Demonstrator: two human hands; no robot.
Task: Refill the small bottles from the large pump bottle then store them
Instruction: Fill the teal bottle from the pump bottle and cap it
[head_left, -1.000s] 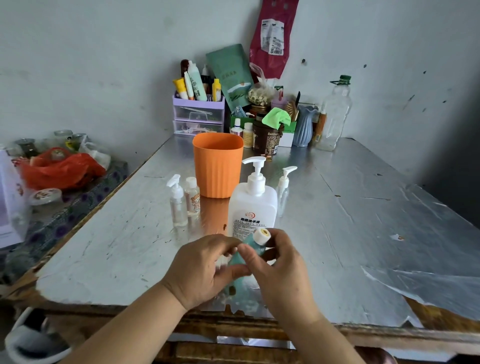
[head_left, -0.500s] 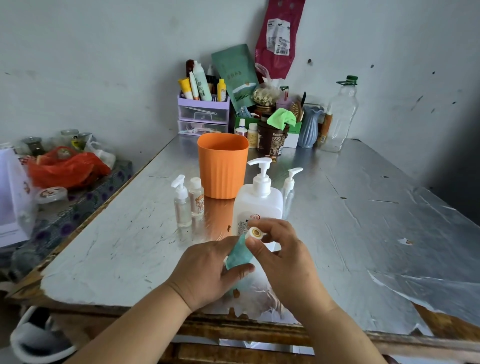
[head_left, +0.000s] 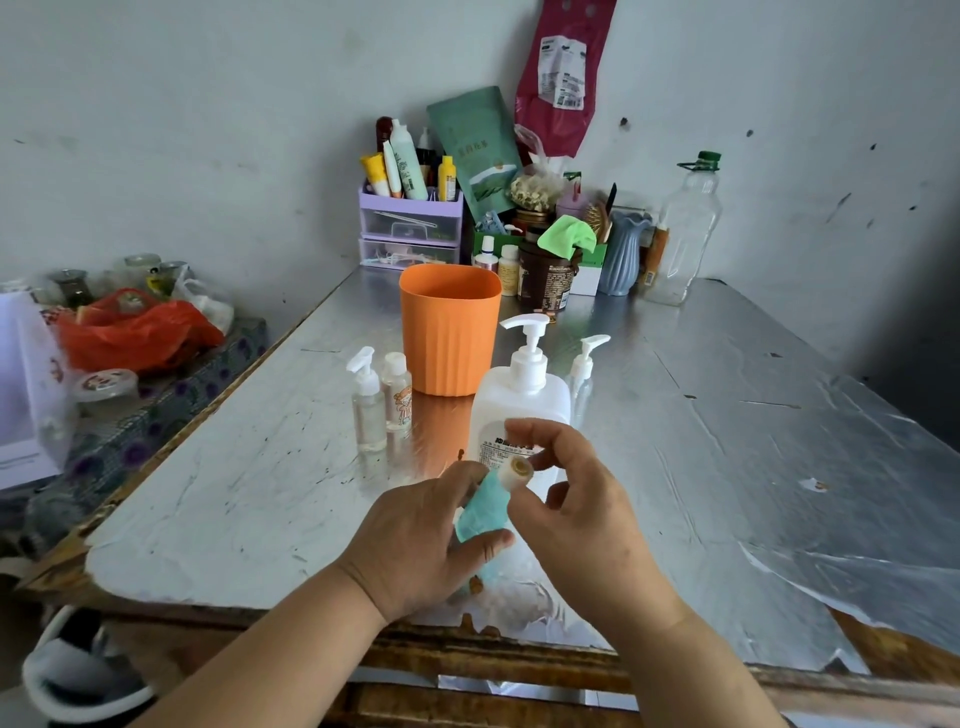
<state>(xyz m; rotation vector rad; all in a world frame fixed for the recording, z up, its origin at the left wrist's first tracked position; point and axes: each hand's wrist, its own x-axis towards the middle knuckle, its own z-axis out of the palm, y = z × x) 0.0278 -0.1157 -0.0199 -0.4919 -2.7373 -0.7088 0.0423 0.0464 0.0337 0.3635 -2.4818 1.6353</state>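
Observation:
My left hand (head_left: 415, 540) grips a small teal bottle (head_left: 485, 506) near the table's front edge, tilted up and to the right. My right hand (head_left: 576, 499) pinches its white cap (head_left: 516, 472) between thumb and fingers. Just behind stands the large white pump bottle (head_left: 522, 400). A small clear spray bottle (head_left: 368, 402) and a small capped bottle with a cartoon label (head_left: 397, 392) stand to its left. Another small clear pump bottle (head_left: 584, 371) stands on its right. An orange cup (head_left: 449, 327) stands behind them.
The foil-covered table (head_left: 727, 441) has a torn front edge. At the back wall are a purple drawer organiser (head_left: 410, 228) with tubes, a brown jar (head_left: 545, 280), a blue vase (head_left: 623, 252) and a clear plastic bottle (head_left: 685, 228). A red bag (head_left: 130, 332) lies on the left side surface.
Both hands have lifted the teal bottle slightly and tilted it, so the cap's top now faces me. My right-hand fingers have shifted around the cap.

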